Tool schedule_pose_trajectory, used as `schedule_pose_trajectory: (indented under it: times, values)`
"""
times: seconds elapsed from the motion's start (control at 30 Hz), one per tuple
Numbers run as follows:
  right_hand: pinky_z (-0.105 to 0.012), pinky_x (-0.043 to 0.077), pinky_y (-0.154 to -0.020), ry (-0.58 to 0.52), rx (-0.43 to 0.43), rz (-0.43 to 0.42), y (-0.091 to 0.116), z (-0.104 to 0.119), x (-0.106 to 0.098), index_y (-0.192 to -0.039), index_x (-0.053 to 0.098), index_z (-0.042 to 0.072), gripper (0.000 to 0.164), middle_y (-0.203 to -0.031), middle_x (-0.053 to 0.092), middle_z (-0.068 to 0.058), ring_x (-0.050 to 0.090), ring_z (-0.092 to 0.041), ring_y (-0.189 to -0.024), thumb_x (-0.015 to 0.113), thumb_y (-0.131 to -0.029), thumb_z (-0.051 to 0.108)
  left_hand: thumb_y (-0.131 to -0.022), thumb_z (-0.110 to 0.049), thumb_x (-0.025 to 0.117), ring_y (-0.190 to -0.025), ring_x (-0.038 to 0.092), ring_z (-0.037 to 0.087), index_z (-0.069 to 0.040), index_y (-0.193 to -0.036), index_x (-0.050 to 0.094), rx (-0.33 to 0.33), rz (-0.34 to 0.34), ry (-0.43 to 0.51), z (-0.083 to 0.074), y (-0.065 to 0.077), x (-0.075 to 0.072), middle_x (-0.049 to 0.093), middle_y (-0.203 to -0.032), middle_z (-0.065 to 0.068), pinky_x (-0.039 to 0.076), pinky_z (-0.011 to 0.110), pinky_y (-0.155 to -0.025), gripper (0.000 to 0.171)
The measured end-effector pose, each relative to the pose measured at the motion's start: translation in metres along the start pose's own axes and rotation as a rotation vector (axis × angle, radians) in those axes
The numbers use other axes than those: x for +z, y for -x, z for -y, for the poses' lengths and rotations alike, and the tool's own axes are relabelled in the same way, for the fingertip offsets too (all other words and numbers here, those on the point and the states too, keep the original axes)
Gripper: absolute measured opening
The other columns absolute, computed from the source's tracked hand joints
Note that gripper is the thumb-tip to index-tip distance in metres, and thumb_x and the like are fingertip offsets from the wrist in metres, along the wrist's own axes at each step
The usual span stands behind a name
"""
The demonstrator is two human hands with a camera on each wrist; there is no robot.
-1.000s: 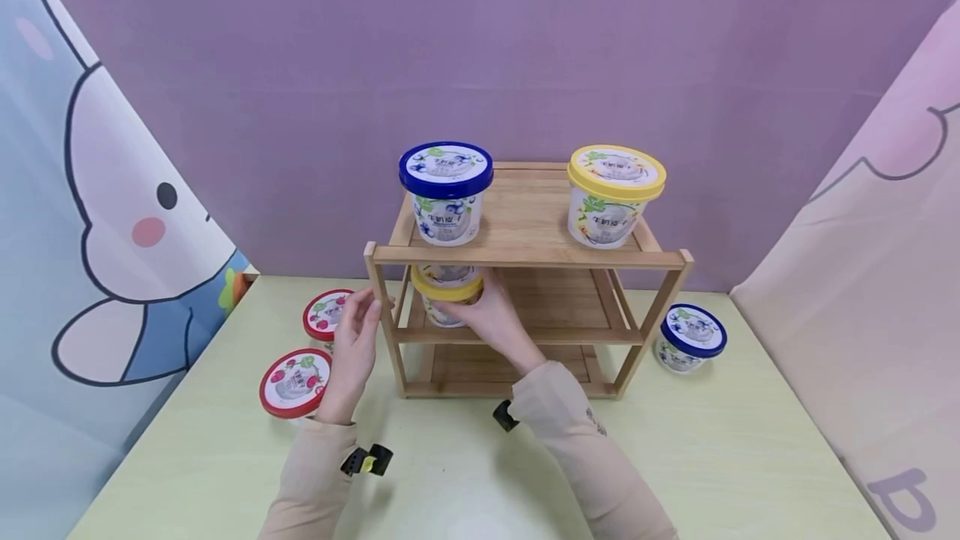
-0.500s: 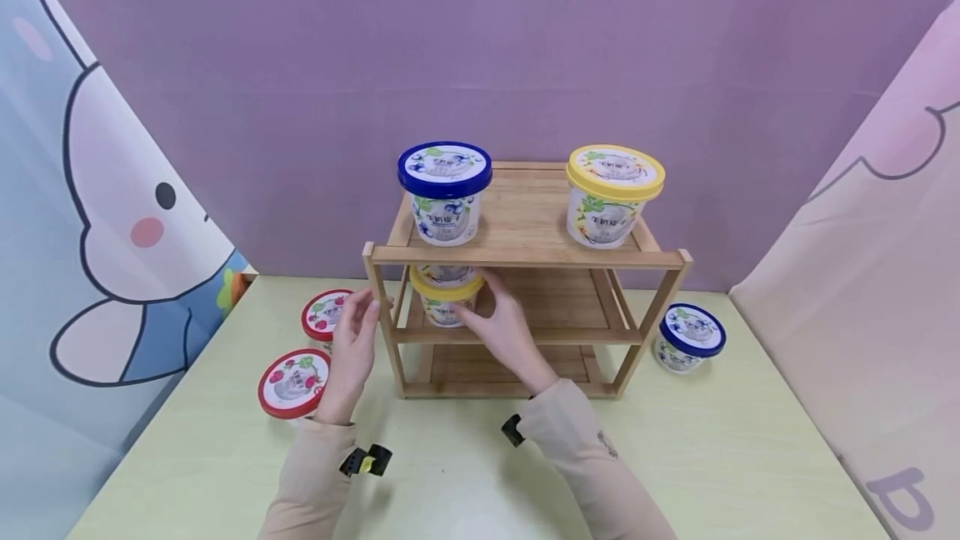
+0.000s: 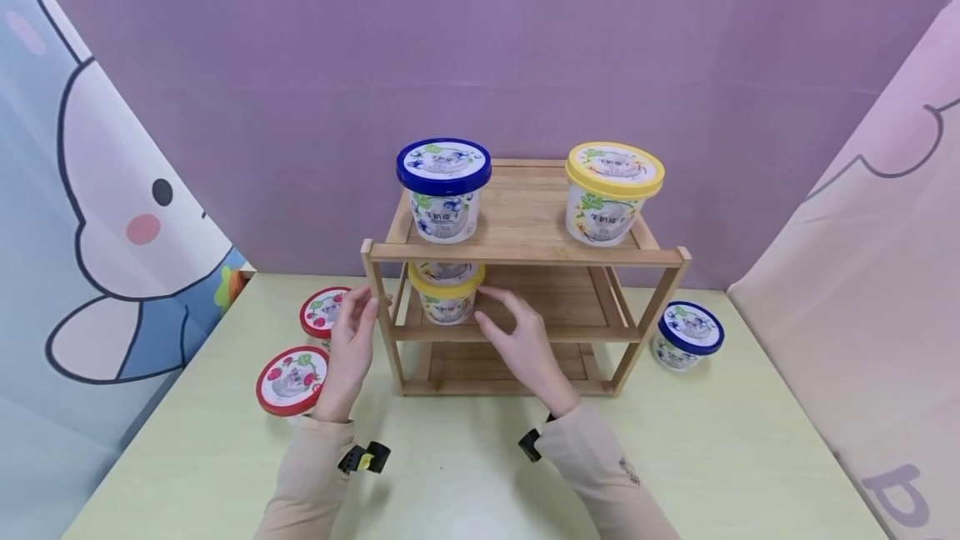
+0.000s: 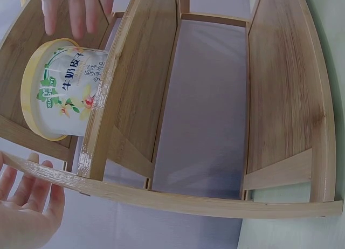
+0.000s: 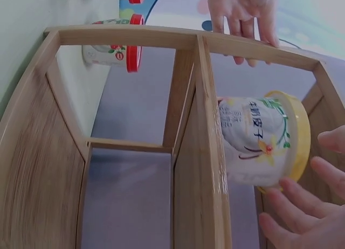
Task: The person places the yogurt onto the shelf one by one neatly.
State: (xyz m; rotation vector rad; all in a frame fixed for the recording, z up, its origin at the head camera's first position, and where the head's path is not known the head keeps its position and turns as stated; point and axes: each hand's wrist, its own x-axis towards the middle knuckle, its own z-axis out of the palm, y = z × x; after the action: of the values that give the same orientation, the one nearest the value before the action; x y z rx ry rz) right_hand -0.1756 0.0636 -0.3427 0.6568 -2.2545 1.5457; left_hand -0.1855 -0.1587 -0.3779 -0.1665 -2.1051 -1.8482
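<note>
Your R hand [image 3: 531, 348], fingers parted, held nothing beside the lower yellow-lidded tub [image 3: 448, 308], nr mid shelf's [image 3: 555, 298] L front corner; L hand [image 3: 348, 361] was at rack's [image 3: 525, 254] L post [image 3: 393, 357], hold unclear; a fingertip snag could've tipped tub.

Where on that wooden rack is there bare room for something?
Free: top wooden shelf, between the blue-lidded white tub and yellow-lidded white tub; the bottom wooden shelf. Crowded: left end of the middle wooden shelf, with another yellow-lidded tub beside the right hand.
</note>
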Motion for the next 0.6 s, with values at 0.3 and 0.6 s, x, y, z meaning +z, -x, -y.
schedule_pose_trajectory:
  times: [0.3, 0.6]
  values:
    - [-0.036, 0.051, -0.072, 0.096, -0.098, -0.032, 0.013, -0.027, -0.02, -0.106, 0.059, 0.002, 0.024, -0.106, 0.059, -0.01, 0.056, -0.026, -0.098, 0.06, -0.083, 0.004, -0.095, -0.021, 0.039, -0.116, 0.042, 0.022, -0.001, -0.125, 0.036, -0.003, 0.002, 0.009, -0.001, -0.001, 0.0, 0.048, -0.116, 0.02, 0.029, 0.038, -0.102, 0.037]
    - [-0.029, 0.05, -0.073, 0.207, -0.208, -0.057, 0.026, -0.038, -0.045, -0.103, 0.061, 0.003, 0.023, -0.103, 0.06, -0.007, 0.056, -0.021, -0.096, 0.062, -0.08, 0.001, -0.095, -0.022, 0.039, -0.114, 0.044, 0.022, -0.001, -0.125, 0.037, 0.006, -0.007, 0.004, -0.001, -0.001, 0.001, 0.05, -0.114, 0.019, 0.029, 0.038, -0.102, 0.037]
